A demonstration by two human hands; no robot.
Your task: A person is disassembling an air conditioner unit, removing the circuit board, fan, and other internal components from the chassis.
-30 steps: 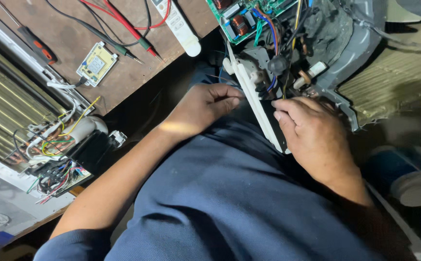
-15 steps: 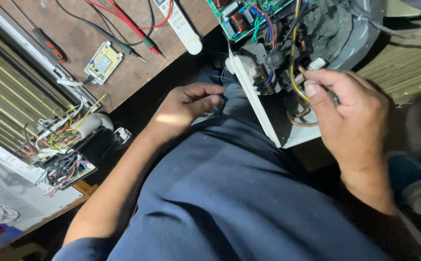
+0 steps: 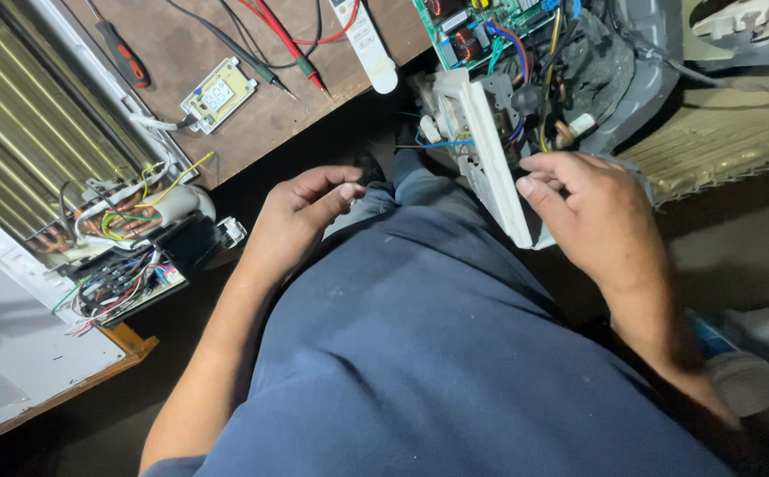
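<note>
A white plastic control housing (image 3: 483, 150) stands on edge in front of my lap, with coloured wires and a green circuit board (image 3: 482, 25) behind it. My right hand (image 3: 592, 216) grips the housing's right edge, thumb and fingers pinched near a black wire. My left hand (image 3: 300, 221) hovers loosely curled above my blue-clad leg, holding nothing, a little left of the housing.
A brown wooden bench (image 3: 252, 132) holds a small display board (image 3: 218, 94), red and black meter probes (image 3: 287, 49), a white remote (image 3: 362, 40) and an orange-handled screwdriver (image 3: 124, 57). An opened air-conditioner unit with finned coil (image 3: 22, 132) and loose wiring (image 3: 119, 283) sits at left. A blue can (image 3: 738, 371) lies at lower right.
My right hand moved down from the wires to the housing's edge. My left hand lifted off my leg and curled. The view shifted closer and slightly down.
</note>
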